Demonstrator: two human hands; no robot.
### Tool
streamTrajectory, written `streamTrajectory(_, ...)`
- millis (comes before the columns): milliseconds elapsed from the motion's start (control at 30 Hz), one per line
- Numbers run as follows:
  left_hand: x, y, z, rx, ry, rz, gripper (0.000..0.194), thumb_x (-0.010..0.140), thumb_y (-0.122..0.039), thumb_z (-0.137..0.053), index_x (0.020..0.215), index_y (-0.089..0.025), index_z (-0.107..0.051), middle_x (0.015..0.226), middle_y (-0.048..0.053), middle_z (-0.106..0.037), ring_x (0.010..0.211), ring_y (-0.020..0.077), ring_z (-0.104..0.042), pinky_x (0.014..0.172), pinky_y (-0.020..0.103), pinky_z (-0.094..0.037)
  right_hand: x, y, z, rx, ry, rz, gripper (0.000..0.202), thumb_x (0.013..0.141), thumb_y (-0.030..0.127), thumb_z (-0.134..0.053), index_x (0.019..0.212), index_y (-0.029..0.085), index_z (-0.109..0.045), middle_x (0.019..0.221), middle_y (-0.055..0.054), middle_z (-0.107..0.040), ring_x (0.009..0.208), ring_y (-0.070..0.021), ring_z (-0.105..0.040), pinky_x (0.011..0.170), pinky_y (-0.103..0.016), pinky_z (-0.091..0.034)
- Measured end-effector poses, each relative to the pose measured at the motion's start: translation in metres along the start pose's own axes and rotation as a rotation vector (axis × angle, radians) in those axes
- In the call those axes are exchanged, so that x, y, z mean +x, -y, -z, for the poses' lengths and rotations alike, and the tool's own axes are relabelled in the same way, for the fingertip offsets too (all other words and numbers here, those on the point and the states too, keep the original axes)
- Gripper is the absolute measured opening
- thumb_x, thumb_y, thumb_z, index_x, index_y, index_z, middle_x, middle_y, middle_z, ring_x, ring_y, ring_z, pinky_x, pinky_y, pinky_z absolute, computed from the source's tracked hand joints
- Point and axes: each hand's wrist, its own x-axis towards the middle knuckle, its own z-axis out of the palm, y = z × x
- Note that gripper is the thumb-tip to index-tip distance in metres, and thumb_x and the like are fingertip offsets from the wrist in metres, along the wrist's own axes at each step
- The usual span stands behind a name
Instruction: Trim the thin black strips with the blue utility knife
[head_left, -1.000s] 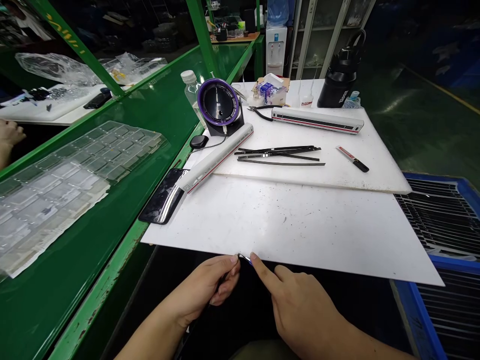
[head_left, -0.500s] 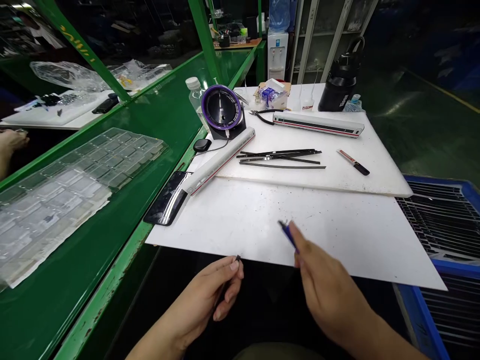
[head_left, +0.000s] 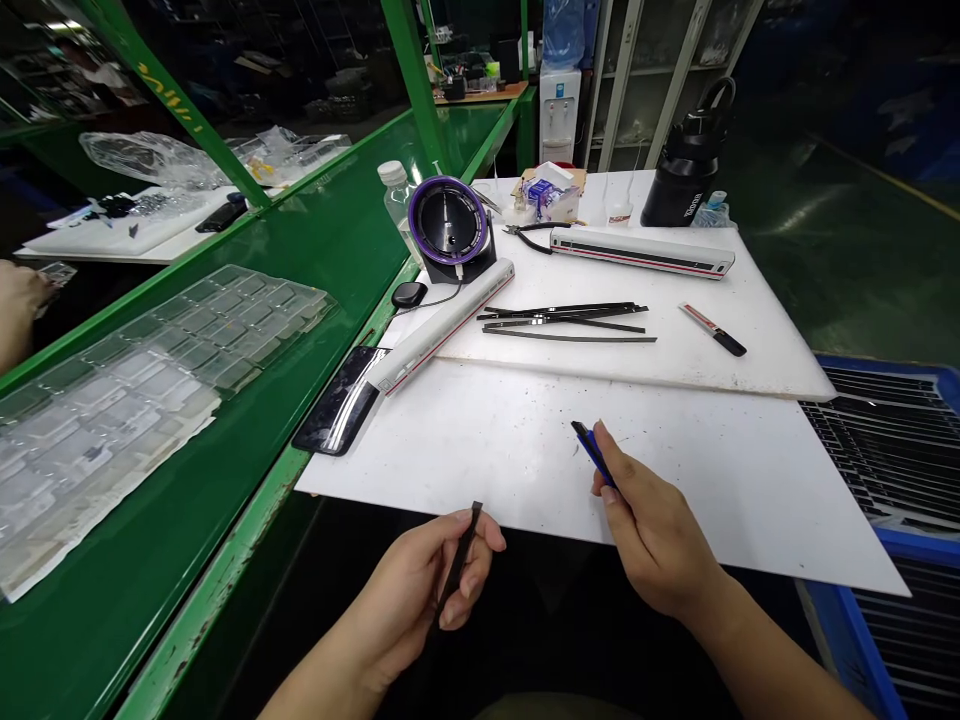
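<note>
A thin black strip (head_left: 459,562) is pinched in my left hand (head_left: 420,585), just off the front edge of the white board (head_left: 450,450). My right hand (head_left: 652,530) is closed around a blue craft knife (head_left: 595,455), whose dark tip points up and left over the board. Several loose black strips (head_left: 562,320) lie on the white foam slab (head_left: 697,370). One white train model body (head_left: 442,330) leans diagonally at the left, and another (head_left: 641,250) lies at the back of the slab beside black-handled pliers (head_left: 529,238).
A purple-rimmed fan (head_left: 448,222), a phone (head_left: 341,400) and a bottle (head_left: 397,200) stand or lie at the left. A small red-and-black knife (head_left: 712,330) is on the slab. Blue crates (head_left: 847,620) are at the right. Another person's hand (head_left: 19,305) shows far left.
More of the black strip now shows above and between my left fingers. My right hand has shifted slightly right and up with the blue knife. The whole view has moved slightly.
</note>
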Motion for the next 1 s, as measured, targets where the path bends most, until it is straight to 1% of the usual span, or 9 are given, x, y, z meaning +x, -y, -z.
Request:
streamTrajectory(267,-0.003,0.001,0.001,0.019,0.004,-0.003,0.037,0.093,-0.040,-0.039,0.084,-0.012,-0.062,0.055,-0.001,-0.044,0.040,0.0057,-0.030,0.038,0.019,-0.018,0.000,-0.001,0.000,0.019,0.021,0.028,0.058,0.098,0.012,-0.026,0.154,0.025,-0.018,0.093,-0.003,-0.050,0.073,-0.0187,-0.050,0.062,-0.032,-0.044)
streamTrajectory(433,-0.008,0.000,-0.005,-0.002,0.048,-0.035,0.033,0.094,-0.037,-0.040,0.080,-0.014,-0.058,0.057,-0.001,-0.044,0.042,0.0054,-0.031,0.040,0.018,-0.020,0.001,0.000,-0.001,-0.046,-0.062,0.031,0.061,0.099,0.012,-0.027,0.155,0.024,-0.006,0.100,-0.005,-0.048,0.086,-0.0214,-0.050,0.074,-0.037,-0.045)
streamTrajectory(500,-0.011,-0.003,-0.011,0.018,0.072,-0.082,0.033,0.095,-0.037,-0.040,0.079,-0.014,-0.057,0.057,-0.001,-0.045,0.041,0.0053,-0.032,0.040,0.018,-0.020,0.003,-0.002,0.000,-0.111,-0.097,0.038,0.060,0.100,0.012,-0.029,0.155,0.027,-0.012,0.105,-0.005,-0.048,0.093,-0.0222,-0.049,0.079,-0.038,-0.045)
streamTrajectory(600,-0.017,-0.009,-0.021,0.078,0.131,-0.173,0.033,0.096,-0.036,-0.038,0.082,-0.014,-0.058,0.055,0.000,-0.047,0.040,0.0062,-0.036,0.040,0.019,-0.023,0.007,-0.007,0.002,-0.258,-0.133,-0.008,0.055,0.099,0.014,-0.032,0.151,0.031,-0.030,0.109,-0.004,-0.049,0.099,-0.0236,-0.048,0.083,-0.041,-0.045)
streamTrajectory(700,-0.022,-0.015,-0.031,0.074,0.242,-0.203,0.033,0.097,-0.037,-0.036,0.084,-0.015,-0.057,0.052,-0.001,-0.045,0.038,0.0073,-0.037,0.039,0.019,-0.026,0.009,-0.016,0.001,-0.416,-0.138,-0.061,0.050,0.096,0.017,-0.035,0.145,0.027,-0.042,0.108,-0.005,-0.051,0.101,-0.0259,-0.047,0.086,-0.044,-0.044)
streamTrajectory(767,-0.025,-0.019,-0.036,0.088,0.269,-0.207,0.033,0.096,-0.039,-0.035,0.084,-0.016,-0.055,0.051,-0.003,-0.043,0.036,0.0073,-0.034,0.038,0.019,-0.025,0.009,-0.019,0.000,-0.468,-0.126,-0.073,0.047,0.095,0.018,-0.037,0.141,0.024,-0.047,0.111,-0.006,-0.050,0.104,-0.0271,-0.047,0.087,-0.045,-0.044)
streamTrajectory(800,-0.026,-0.022,-0.039,0.140,0.248,-0.211,0.034,0.096,-0.042,-0.036,0.084,-0.017,-0.055,0.051,-0.003,-0.043,0.036,0.0073,-0.033,0.038,0.020,-0.024,0.009,-0.019,0.000,-0.470,-0.133,-0.072,0.045,0.095,0.020,-0.038,0.139,0.022,-0.048,0.114,-0.007,-0.050,0.105,-0.0278,-0.046,0.087,-0.046,-0.045)
streamTrajectory(867,-0.029,-0.027,-0.045,0.384,0.127,-0.251,0.034,0.095,-0.045,-0.038,0.085,-0.019,-0.056,0.055,-0.002,-0.047,0.041,0.0089,-0.037,0.042,0.021,-0.027,0.010,-0.014,0.001,-0.449,-0.195,-0.050,0.040,0.096,0.022,-0.041,0.135,0.020,-0.052,0.117,-0.008,-0.048,0.107,-0.0293,-0.046,0.088,-0.047,-0.044)
streamTrajectory(1000,-0.026,-0.032,-0.053,1.091,-0.245,-0.493,0.026,0.092,-0.044,-0.049,0.085,-0.023,-0.061,0.069,0.004,-0.059,0.060,0.0177,-0.050,0.057,0.028,-0.031,0.014,0.011,0.007,-0.314,-0.376,0.060,0.026,0.100,0.021,-0.047,0.121,0.021,-0.061,0.111,-0.009,-0.051,0.101,-0.0292,-0.051,0.088,-0.048,-0.043)
